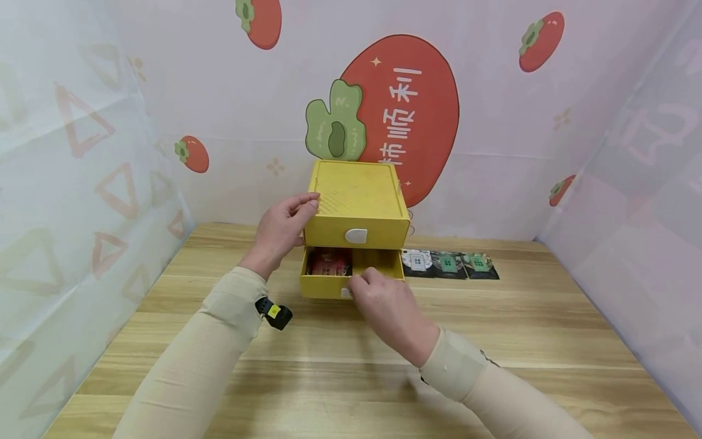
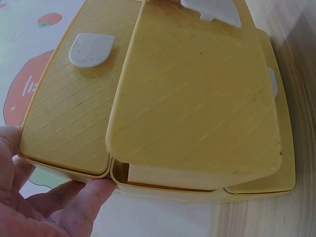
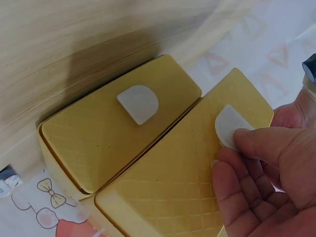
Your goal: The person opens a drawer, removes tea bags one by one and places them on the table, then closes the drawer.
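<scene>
A small yellow drawer cabinet (image 1: 359, 189) stands near the back of the table. Below its top drawer, another drawer (image 1: 323, 285) is pulled out toward me, with a red packet (image 1: 329, 263) lying in its left part. My right hand (image 1: 392, 311) pinches this drawer's white handle (image 3: 229, 126) between thumb and fingers. Along the cabinet's left side rests my left hand (image 1: 282, 228), its fingertips at the top edge. In the left wrist view, its fingers (image 2: 91, 200) touch the side near the top drawer. The top drawer's white handle (image 2: 93, 49) is untouched.
Three dark flat packets (image 1: 446, 265) lie in a row on the wooden table (image 1: 307, 378), right of the cabinet. Behind stands a pale backdrop (image 1: 482, 122) printed with red fruit. A black device (image 1: 276, 314) is strapped to my left wrist.
</scene>
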`<state>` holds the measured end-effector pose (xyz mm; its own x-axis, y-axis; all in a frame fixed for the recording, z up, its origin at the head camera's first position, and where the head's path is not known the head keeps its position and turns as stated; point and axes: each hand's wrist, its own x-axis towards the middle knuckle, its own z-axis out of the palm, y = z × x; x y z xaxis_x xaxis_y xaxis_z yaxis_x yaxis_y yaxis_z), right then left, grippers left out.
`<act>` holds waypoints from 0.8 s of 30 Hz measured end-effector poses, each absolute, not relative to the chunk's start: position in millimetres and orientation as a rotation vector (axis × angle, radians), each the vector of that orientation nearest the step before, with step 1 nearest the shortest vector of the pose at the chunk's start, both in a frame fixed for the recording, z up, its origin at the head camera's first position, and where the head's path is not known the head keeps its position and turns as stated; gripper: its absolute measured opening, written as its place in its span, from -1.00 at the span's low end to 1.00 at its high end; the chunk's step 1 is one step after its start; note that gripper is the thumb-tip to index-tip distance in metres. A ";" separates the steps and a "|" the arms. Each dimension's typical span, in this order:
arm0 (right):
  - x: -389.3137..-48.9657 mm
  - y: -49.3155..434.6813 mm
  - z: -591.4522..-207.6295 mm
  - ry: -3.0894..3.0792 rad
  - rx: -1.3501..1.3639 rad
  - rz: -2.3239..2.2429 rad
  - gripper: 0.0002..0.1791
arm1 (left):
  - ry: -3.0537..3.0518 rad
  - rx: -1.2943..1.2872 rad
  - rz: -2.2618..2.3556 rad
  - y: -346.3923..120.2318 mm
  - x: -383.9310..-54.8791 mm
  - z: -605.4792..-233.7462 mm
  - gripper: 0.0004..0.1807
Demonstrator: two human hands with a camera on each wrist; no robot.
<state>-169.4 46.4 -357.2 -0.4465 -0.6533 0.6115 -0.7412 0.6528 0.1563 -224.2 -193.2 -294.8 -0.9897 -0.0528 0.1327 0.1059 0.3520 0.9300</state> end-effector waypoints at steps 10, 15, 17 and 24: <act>-155.0 50.5 -356.5 -2.250 1.106 0.181 -0.88 | -2.456 -0.052 -1.724 -192.2 -223.7 -294.7 -0.45; -148.9 52.5 -357.9 -2.244 1.106 0.188 -0.87 | -2.464 -0.051 -1.712 -191.8 -223.6 -295.2 -0.44; -146.6 53.3 -357.9 -2.247 1.109 0.187 -0.87 | -2.466 -0.049 -1.710 -191.8 -223.4 -295.3 -0.44; -138.4 55.6 -357.8 -2.257 1.118 0.171 -0.87 | -2.464 -0.046 -1.726 -191.6 -223.5 -294.7 -0.45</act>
